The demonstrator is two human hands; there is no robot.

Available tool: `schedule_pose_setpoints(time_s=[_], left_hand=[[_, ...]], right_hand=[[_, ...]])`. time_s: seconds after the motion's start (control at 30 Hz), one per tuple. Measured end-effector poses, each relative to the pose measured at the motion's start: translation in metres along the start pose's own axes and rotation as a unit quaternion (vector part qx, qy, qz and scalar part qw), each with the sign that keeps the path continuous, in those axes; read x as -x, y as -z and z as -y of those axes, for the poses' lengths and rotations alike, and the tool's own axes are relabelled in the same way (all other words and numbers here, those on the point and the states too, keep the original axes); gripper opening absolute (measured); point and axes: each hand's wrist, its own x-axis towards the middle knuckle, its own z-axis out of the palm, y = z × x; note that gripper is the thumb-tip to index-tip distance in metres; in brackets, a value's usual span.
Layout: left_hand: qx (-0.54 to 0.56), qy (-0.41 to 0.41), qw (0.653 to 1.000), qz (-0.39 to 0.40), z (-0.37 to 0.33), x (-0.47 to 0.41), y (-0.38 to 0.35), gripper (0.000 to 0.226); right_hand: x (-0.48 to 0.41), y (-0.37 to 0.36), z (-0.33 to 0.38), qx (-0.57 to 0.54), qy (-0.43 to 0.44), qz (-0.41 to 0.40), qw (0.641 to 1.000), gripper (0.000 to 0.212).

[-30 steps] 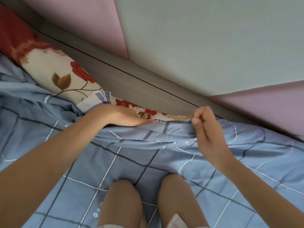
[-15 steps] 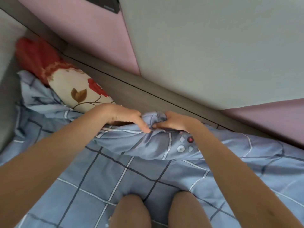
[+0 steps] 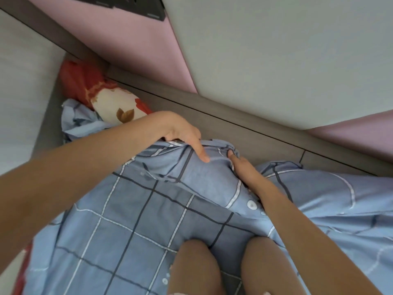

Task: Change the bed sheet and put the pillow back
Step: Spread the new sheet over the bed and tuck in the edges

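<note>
Both hands meet on a raised bunch of the blue checked sheet point(image 3: 136, 220) at the far edge of the bed, hard against the grey-brown frame point(image 3: 244, 133). The left hand point(image 3: 180, 130) lies over the top of the bunch. Its thumb is stretched down the near face and its fingers are curled over the far side of the fold, so it grips the cloth. The right hand point(image 3: 242, 169) comes up from the right and is pushed into the same bunch. One fingertip point(image 3: 230, 155) shows, pressed into the crumpled top, and the other fingers are buried in the fold, holding fabric. The two hands are close but not touching.

The rest of the sheet covers the bed from the left edge to the right edge, wrinkled on the right. White buttons point(image 3: 252, 204) show just beside the right wrist. The person's bare knees point(image 3: 195, 265) rest on the sheet at the near edge.

In the far left corner a plump piece of floral fabric point(image 3: 112, 103), red and cream, lies against the frame, its near end under a crumpled sheet corner. I cannot tell whether it is the pillow or a cover. A red strip shows at the near left edge.

Beyond the frame stand padded pink and grey wall panels point(image 3: 276, 60).
</note>
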Motion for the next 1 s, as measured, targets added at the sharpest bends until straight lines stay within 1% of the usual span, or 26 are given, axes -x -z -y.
schedule_pose_setpoints(time_s=[0.07,0.1,0.17,0.2,0.3,0.37,0.4,0.43,0.47,0.5,0.57,0.63,0.7,0.73,0.77,0.8,0.83,0.87,0.9,0.93,0.97,1.0], left_hand=[[0.035,-0.009,0.998,0.048,0.003,-0.003,0.000,0.041],[0.060,-0.023,0.995,0.071,0.006,-0.004,-0.001,0.037],[0.101,-0.050,0.988,0.106,0.014,-0.005,-0.005,0.039],[0.118,-0.061,0.984,0.117,0.020,-0.006,-0.007,0.046],[0.160,-0.084,0.973,0.146,0.041,-0.003,-0.004,0.063],[0.186,-0.085,0.968,0.143,0.052,0.004,0.003,0.084],[0.196,-0.076,0.970,0.125,0.054,0.008,0.006,0.094],[0.194,-0.066,0.973,0.105,0.054,0.011,0.010,0.097],[0.174,-0.059,0.979,0.085,0.052,0.015,0.014,0.091],[0.133,-0.053,0.988,0.056,0.049,0.019,0.019,0.078],[0.014,-0.039,0.999,-0.030,0.043,0.032,0.031,0.052],[-0.073,-0.029,0.992,-0.096,0.039,0.044,0.044,0.047],[-0.143,-0.028,0.980,-0.137,0.037,0.057,0.055,0.042],[-0.191,-0.025,0.968,-0.162,0.038,0.065,0.063,0.035],[-0.225,-0.024,0.952,-0.205,0.042,0.072,0.073,0.027],[-0.240,-0.039,0.934,-0.261,0.046,0.079,0.082,0.018],[-0.237,-0.065,0.911,-0.331,0.052,0.085,0.090,0.021],[-0.238,-0.097,0.881,-0.397,0.059,0.086,0.094,0.028],[-0.246,-0.131,0.852,-0.443,0.066,0.085,0.096,0.031],[-0.237,-0.167,0.840,-0.458,0.073,0.079,0.097,0.027],[-0.202,-0.178,0.855,-0.445,0.075,0.072,0.090,0.015],[-0.155,-0.160,0.882,-0.416,0.077,0.065,0.085,0.014]], right_hand=[[0.003,0.000,-0.007,-0.030,-0.001,-0.004,1.000,0.054],[0.006,0.000,-0.010,-0.063,-0.013,0.003,0.998,0.056],[0.007,0.001,-0.019,-0.125,-0.041,0.028,0.991,0.059],[0.007,0.000,-0.021,-0.121,-0.040,0.041,0.991,0.060],[0.004,-0.002,-0.022,-0.036,-0.008,0.048,0.998,0.054],[0.003,-0.002,-0.018,0.019,0.000,0.044,0.999,0.055],[0.001,-0.002,-0.018,0.037,0.001,0.046,0.998,0.057],[0.000,-0.002,-0.017,0.049,-0.001,0.047,0.998,0.058],[0.001,-0.003,-0.016,0.055,-0.007,0.044,0.998,0.059],[0.001,-0.005,-0.016,0.067,-0.011,0.045,0.997,0.060],[-0.002,-0.007,-0.015,0.096,-0.012,0.053,0.994,0.062],[-0.002,-0.010,-0.013,0.111,-0.011,0.052,0.992,0.062],[-0.004,-0.011,-0.014,0.114,-0.016,0.055,0.992,0.062],[-0.005,-0.011,-0.015,0.107,-0.016,0.053,0.993,0.061],[-0.005,-0.013,-0.016,0.101,-0.016,0.050,0.994,0.060],[-0.005,-0.013,-0.018,0.099,-0.016,0.047,0.994,0.059],[-0.004,-0.014,-0.019,0.099,-0.017,0.046,0.994,0.059],[-0.005,-0.015,-0.020,0.095,-0.019,0.050,0.994,0.060],[-0.004,-0.016,-0.020,0.089,-0.020,0.052,0.994,0.061],[-0.002,-0.016,-0.019,0.084,-0.022,0.051,0.995,0.061],[-0.002,-0.016,-0.019,0.082,-0.022,0.049,0.995,0.061],[-0.002,-0.016,-0.018,0.076,-0.022,0.047,0.996,0.060]])
